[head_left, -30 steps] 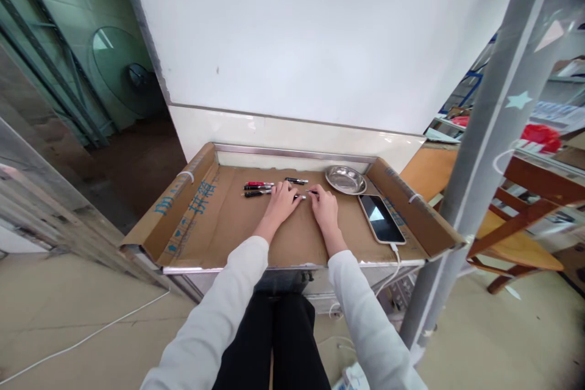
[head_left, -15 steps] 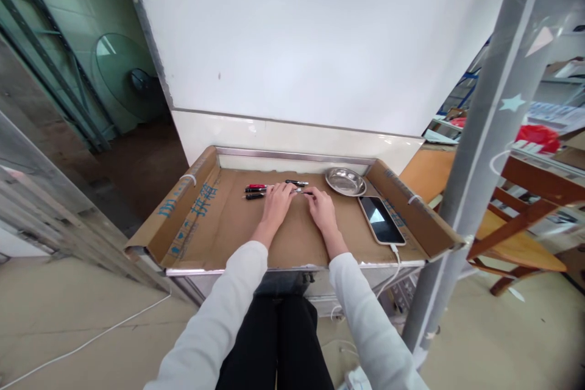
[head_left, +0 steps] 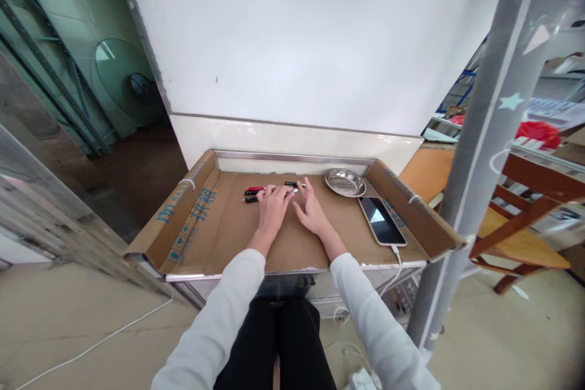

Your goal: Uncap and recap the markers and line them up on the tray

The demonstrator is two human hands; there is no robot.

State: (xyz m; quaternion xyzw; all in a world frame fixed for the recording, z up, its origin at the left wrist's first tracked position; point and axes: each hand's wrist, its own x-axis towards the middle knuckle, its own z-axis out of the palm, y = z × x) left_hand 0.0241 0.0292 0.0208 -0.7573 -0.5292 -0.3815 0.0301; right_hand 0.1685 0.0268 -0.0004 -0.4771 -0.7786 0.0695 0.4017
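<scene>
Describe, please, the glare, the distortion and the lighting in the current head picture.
Head view: a bright reflection on the phone, small glints on the metal bowl; head view: the gray pole leans, probably wide-angle distortion; head view: the doorway is dim, the white panel bright; head view: the pens look too small for judging fine blur.

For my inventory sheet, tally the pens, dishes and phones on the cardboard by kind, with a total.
Pens: 5 in sight, one mostly hidden by the left hand
Dish: 1
Phone: 1
Total: 7
</scene>
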